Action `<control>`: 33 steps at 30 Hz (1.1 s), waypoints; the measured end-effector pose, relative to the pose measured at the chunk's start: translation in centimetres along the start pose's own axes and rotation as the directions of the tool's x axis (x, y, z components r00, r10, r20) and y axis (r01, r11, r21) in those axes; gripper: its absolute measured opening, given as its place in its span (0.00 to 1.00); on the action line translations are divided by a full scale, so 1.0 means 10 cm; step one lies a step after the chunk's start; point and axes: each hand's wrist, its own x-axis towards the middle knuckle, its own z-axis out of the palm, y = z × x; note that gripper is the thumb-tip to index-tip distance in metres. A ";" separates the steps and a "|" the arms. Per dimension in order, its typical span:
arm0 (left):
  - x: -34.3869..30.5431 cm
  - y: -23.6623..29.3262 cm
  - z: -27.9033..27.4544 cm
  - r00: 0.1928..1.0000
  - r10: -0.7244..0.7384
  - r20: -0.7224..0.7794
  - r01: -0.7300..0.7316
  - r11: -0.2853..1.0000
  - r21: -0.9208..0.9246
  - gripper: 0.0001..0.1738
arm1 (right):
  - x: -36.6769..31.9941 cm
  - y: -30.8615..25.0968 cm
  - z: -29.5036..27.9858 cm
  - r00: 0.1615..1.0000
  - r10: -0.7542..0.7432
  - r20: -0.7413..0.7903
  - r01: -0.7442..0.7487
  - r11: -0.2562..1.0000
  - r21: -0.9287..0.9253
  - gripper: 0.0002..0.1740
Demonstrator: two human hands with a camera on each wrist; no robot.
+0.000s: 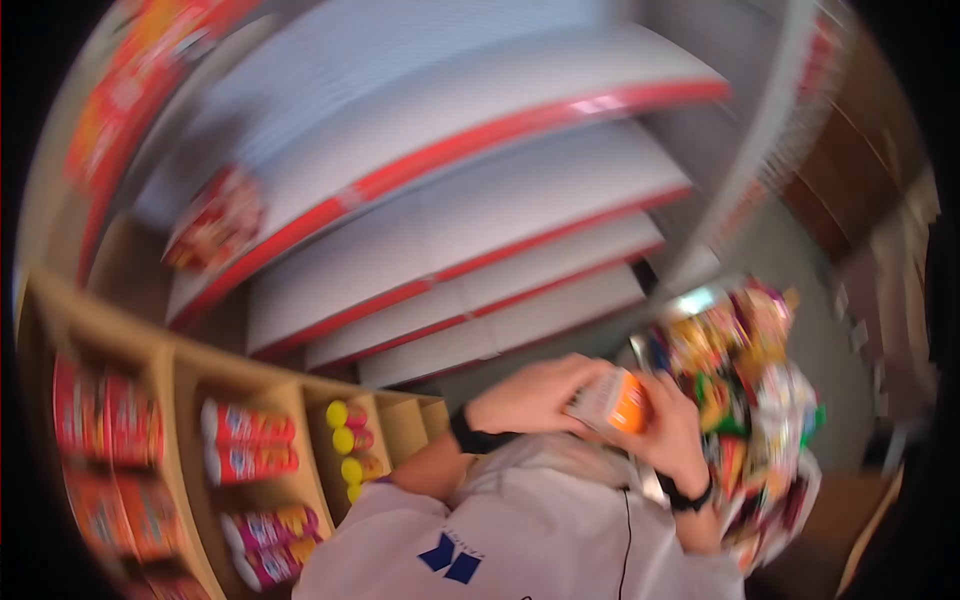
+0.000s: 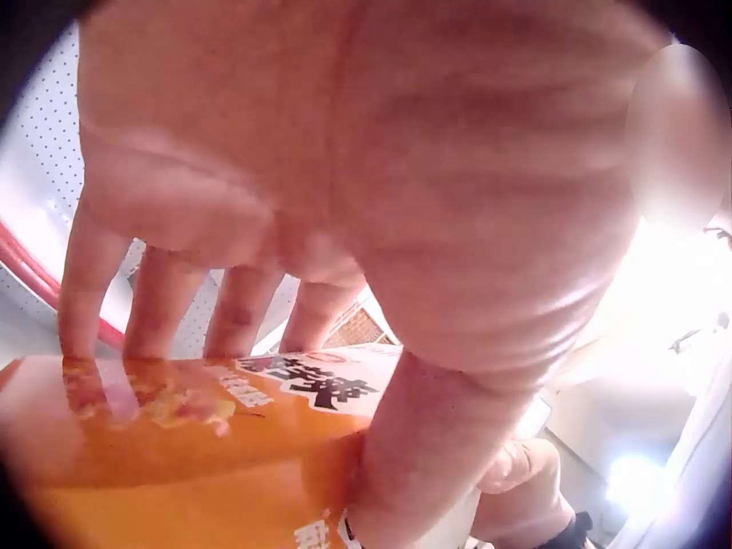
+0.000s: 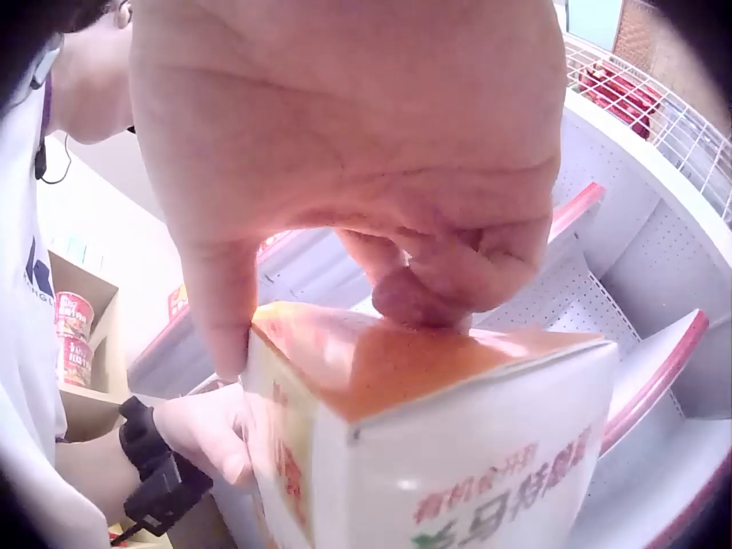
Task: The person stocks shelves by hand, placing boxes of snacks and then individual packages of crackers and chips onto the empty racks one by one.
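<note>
An orange-and-white carton [image 1: 618,402] with printed characters is held between both hands in front of the person's chest. My left hand [image 1: 535,393] grips it from the left; in the left wrist view the fingers [image 2: 238,315] lie along one face of it and the thumb curls over another. From the other side my right hand [image 1: 672,430] holds the carton, its thumb at one edge and its bent fingers [image 3: 423,300] against the orange face in the right wrist view. That view also shows the carton's white printed side.
White shelves [image 1: 470,240] with red edges rise ahead, a red package [image 1: 215,222] at their left end. Wooden shelving [image 1: 180,400] on the left holds red tubs, tubes and yellow-capped containers. Several colourful snack bags [image 1: 745,330] are piled at the right.
</note>
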 end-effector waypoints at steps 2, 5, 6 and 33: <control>-0.08 -0.05 0.04 1.000 -0.030 -0.001 0.030 0.998 -0.050 0.40 | -0.10 -0.08 0.00 1.000 0.012 -0.014 -0.012 0.999 -0.039 0.39; -0.07 0.04 -0.09 0.980 -0.195 0.034 0.198 0.975 -0.099 0.40 | -0.08 -0.05 -0.02 1.000 -0.003 -0.004 0.002 0.999 -0.037 0.40; -0.15 -0.03 -0.17 0.980 -0.200 -0.011 0.197 0.973 -0.116 0.40 | 0.02 -0.13 0.02 0.999 -0.037 0.026 0.038 0.998 -0.055 0.40; -1.03 -1.31 -3.10 0.368 -0.150 -0.918 -0.286 0.921 -0.265 0.42 | 0.08 0.37 0.49 0.894 0.282 -0.348 -0.121 0.900 0.418 0.26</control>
